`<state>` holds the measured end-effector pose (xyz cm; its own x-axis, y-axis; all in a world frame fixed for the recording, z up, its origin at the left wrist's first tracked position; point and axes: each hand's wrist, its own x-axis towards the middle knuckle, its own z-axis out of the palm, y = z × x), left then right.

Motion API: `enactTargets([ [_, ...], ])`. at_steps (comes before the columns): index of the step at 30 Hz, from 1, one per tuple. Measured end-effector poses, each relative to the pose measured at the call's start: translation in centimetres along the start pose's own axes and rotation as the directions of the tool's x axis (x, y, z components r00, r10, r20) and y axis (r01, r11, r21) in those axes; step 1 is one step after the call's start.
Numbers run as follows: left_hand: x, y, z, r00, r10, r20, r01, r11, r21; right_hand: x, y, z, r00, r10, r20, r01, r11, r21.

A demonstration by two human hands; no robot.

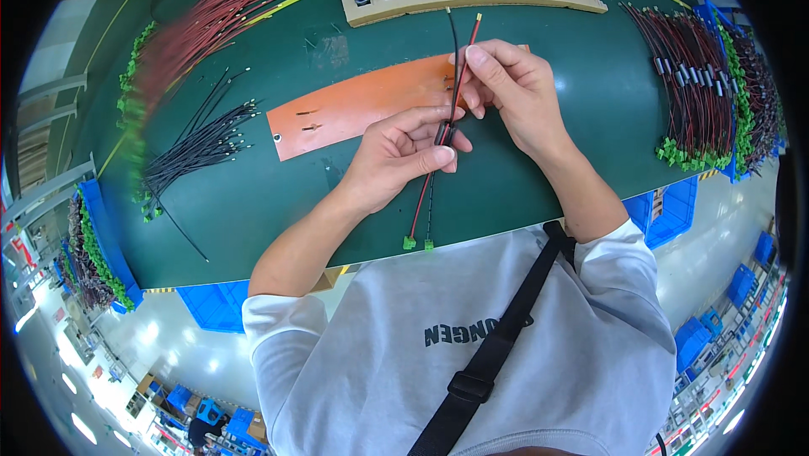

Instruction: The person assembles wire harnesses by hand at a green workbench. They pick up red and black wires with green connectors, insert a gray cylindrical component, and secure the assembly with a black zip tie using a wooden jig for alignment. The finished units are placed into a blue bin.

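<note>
My left hand (400,157) pinches a small dark cylindrical core (445,132) between thumb and fingers. Through the core run a red wire (472,39) and a black wire (452,30), their tips pointing away from me. At their near ends, two green connectors (419,244) hang by the table edge. Higher up, my right hand (510,89) is closed on the red wire with thumb and forefinger; whether it also grips the black one I cannot tell. Beneath both hands lies an orange sheet (337,115) with small slots.
A slotted tray (472,2) of black ring cores stands at the far side. Bundles of red wires (215,18) and black wires (198,148) lie on the left. On the right are wires with cores fitted (691,77). Blue bins (670,207) sit below the green table (598,102).
</note>
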<state>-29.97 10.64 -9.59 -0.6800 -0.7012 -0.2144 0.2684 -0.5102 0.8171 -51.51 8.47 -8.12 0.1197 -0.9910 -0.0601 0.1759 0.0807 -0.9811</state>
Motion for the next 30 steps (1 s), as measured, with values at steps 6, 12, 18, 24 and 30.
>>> enactTargets([
  [6, -0.1, -0.2, 0.0, 1.0, 0.021, 0.012, -0.021, 1.0, 0.017, 0.1, 0.0, 0.0, 0.999, -0.028, 0.037, 0.029, 1.0, -0.011],
  [12, 0.0, -0.3, -0.2, 1.0, 0.008, 0.011, -0.008, 1.0, 0.024, 0.0, 0.0, 0.3, 1.0, -0.014, 0.015, 0.014, 1.0, 0.008],
  [18, -0.1, -0.1, 0.0, 1.0, -0.015, 0.004, 0.015, 0.999, 0.031, -0.2, -0.2, 0.2, 0.999, 0.032, 0.024, -0.033, 0.999, 0.017],
  [24, -0.1, -0.2, 0.1, 1.0, 0.01, 0.012, -0.01, 1.0, 0.002, -0.6, -0.6, 0.9, 0.996, 0.086, 0.03, -0.086, 0.996, 0.026],
  [30, -0.3, -0.2, -0.5, 1.0, -0.016, 0.027, 0.016, 1.0, -0.007, -0.4, -0.2, 0.2, 0.993, 0.098, 0.063, -0.097, 0.995, -0.013],
])
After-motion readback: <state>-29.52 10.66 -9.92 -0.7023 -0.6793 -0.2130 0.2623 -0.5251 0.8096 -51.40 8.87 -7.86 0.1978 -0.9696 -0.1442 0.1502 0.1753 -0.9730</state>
